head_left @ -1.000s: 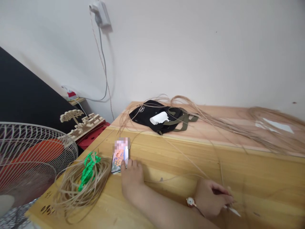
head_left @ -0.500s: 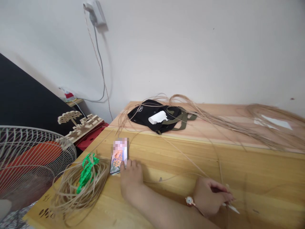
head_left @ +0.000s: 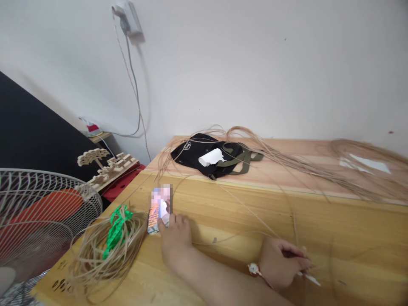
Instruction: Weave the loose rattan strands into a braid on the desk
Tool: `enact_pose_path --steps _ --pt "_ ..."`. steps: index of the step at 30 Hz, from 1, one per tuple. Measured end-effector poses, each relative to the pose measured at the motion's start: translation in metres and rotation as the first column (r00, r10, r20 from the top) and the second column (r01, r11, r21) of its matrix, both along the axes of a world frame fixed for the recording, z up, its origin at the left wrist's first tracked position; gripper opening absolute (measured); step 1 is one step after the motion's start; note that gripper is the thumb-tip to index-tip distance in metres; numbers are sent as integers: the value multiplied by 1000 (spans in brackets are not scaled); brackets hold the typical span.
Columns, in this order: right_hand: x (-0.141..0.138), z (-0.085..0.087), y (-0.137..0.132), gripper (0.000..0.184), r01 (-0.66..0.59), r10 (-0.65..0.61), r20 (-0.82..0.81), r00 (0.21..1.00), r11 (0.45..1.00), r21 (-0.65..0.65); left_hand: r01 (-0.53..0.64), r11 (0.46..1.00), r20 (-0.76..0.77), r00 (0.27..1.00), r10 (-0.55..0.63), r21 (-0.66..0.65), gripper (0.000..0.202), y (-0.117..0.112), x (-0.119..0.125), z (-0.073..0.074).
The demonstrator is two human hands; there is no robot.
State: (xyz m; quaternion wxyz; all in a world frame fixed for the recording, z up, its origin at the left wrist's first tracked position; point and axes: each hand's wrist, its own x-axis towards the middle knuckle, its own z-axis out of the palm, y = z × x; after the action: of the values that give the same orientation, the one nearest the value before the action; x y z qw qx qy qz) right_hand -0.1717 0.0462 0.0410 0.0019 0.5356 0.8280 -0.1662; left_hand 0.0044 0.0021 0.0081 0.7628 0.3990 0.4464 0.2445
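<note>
Reaching across from the right, my right hand [head_left: 177, 238] lies palm down on the table, its thumb on the screen of a phone [head_left: 158, 212] and its other fingers bent beside it. My left hand [head_left: 282, 261], with a watch [head_left: 253, 268] on the wrist, is closed in a pinch around thin tan rattan strands. From its fingertips a pale pointed strip [head_left: 311, 278] sticks out. The left forearm is mostly hidden behind the right one. Left of the phone sits a coil of rattan [head_left: 127, 250], tied with a green ribbon [head_left: 114, 233].
A black bag [head_left: 194, 151] with white paper [head_left: 212, 157] on it lies at the back. Long loose strands [head_left: 296, 159] spread along the wall side. At left stand a fan [head_left: 47, 208] and a wooden model [head_left: 108, 170]. A plug and cord [head_left: 126, 27] hang on the wall.
The picture on the phone's screen has shifted. My right thumb has moved slightly left on it. My left hand stays in place.
</note>
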Motion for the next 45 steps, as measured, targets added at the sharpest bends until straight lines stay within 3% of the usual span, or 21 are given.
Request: enact_pose_path --steps 4,10,16,22,29,37,45 --pt "-1 -2 0 44 0 1 -17 1000 1000 22 -15 1000 7 1000 16 -21 31 0 0 2" --pt "-6 -6 2 33 102 -101 -60 993 994 23 -31 999 12 999 32 -31 28 0 0 2" --pt "-3 -6 3 41 11 -9 -64 998 999 33 -57 998 58 997 58 -21 25 0 1 -3" --pt "-10 -9 5 39 158 -155 -101 983 987 23 -62 998 79 995 64 -25 31 0 1 -6" --pt "-10 -8 4 38 125 -122 -79 989 992 22 -81 997 107 991 82 -8 35 -1 3 -12" --pt "-9 -8 4 37 114 -113 -67 991 993 13 -48 998 67 997 50 -32 39 -1 1 -3" --pt "-8 -6 5 37 108 -107 -51 993 994 17 -40 998 25 999 41 -38 22 0 1 -2"
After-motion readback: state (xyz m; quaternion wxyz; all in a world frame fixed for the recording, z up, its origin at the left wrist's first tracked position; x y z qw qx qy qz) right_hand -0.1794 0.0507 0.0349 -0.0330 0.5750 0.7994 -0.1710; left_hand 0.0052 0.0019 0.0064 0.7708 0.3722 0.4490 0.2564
